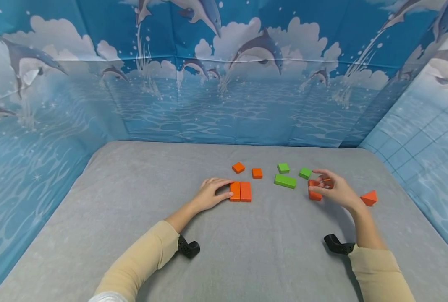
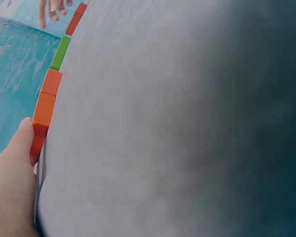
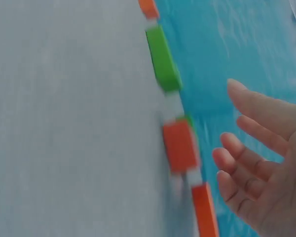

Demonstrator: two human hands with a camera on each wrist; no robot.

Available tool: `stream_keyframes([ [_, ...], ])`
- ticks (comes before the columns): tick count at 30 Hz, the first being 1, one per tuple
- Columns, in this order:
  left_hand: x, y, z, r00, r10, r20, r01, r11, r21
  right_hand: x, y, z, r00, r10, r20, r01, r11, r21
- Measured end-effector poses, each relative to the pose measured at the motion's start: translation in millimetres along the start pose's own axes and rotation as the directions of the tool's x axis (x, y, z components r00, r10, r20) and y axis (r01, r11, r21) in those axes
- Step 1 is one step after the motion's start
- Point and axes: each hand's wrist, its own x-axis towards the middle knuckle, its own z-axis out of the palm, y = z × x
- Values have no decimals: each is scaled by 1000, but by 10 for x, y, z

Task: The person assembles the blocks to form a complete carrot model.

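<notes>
Two orange rectangular blocks lie side by side left of centre in the head view. My left hand (image 1: 210, 193) holds the left orange block (image 1: 235, 191) at its left side, with the thumb near its front end and the fingers at its back end. Against it lies the right orange block (image 1: 245, 191). My right hand (image 1: 333, 188) hovers over a red block (image 1: 315, 195), covering part of it in the head view. The right wrist view shows that hand's fingers (image 3: 237, 153) loosely spread, apart from the red block (image 3: 181, 147).
Behind the orange pair lie two small orange blocks, one tilted (image 1: 238, 167) and one squarer (image 1: 257, 173). A long green block (image 1: 285, 181) and two small green blocks (image 1: 283, 168) lie between the hands. A red triangular block (image 1: 369, 198) is at right on the grey cloth (image 1: 269, 247).
</notes>
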Motion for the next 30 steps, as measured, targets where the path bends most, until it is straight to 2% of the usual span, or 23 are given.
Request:
stream_keyframes([
  [4, -7, 0, -3, 1000, 7, -7, -7, 1000, 5, -69, 162, -51, 1000, 16, 9, -16, 1000, 9],
  [12, -10, 1, 2, 1000, 10, -2, -10, 1000, 6, -102, 367, -72, 992, 105, 76, -106, 994, 5],
  [19, -7, -4, 10, 1000, 1, 4, -1, 1000, 13, -106, 416, -63, 982, 139, 127, -145, 989, 41],
  [30, -2, -9, 16, 1000, 3, 0, -3, 1000, 16, -97, 419, -53, 986, 129, 101, -128, 992, -14],
])
